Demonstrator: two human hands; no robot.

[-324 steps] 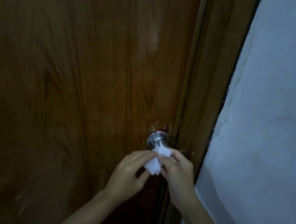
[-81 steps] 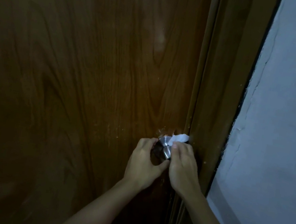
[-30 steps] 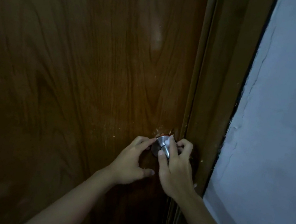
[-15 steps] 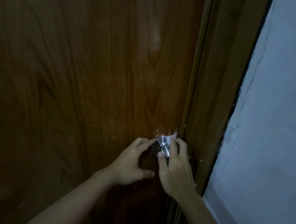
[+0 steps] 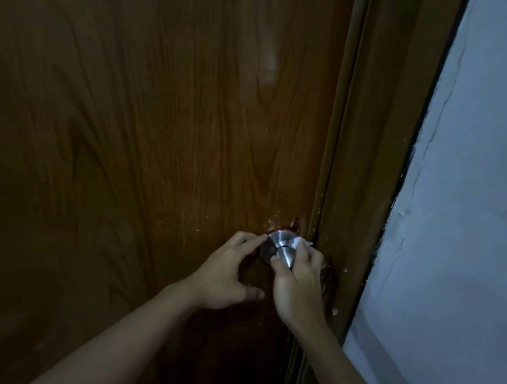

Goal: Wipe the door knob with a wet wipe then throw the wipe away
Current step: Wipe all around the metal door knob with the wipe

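Note:
A silver metal door knob (image 5: 276, 248) sticks out of the brown wooden door (image 5: 142, 128) near its right edge. My right hand (image 5: 296, 280) is wrapped over the knob's right side, pressing a white wet wipe (image 5: 304, 243) against it; only a small corner of the wipe shows above my fingers. My left hand (image 5: 227, 275) rests on the door to the left of the knob, fingers spread, with the fingertips touching the knob's round base plate. It holds nothing.
The brown door frame (image 5: 367, 176) runs top to bottom just right of the knob. Beyond it stands a pale, cracked plaster wall (image 5: 479, 227). The scene is dim.
My right hand has shifted slightly around the knob with the wipe, so more of the metal shows. The left hand has barely moved.

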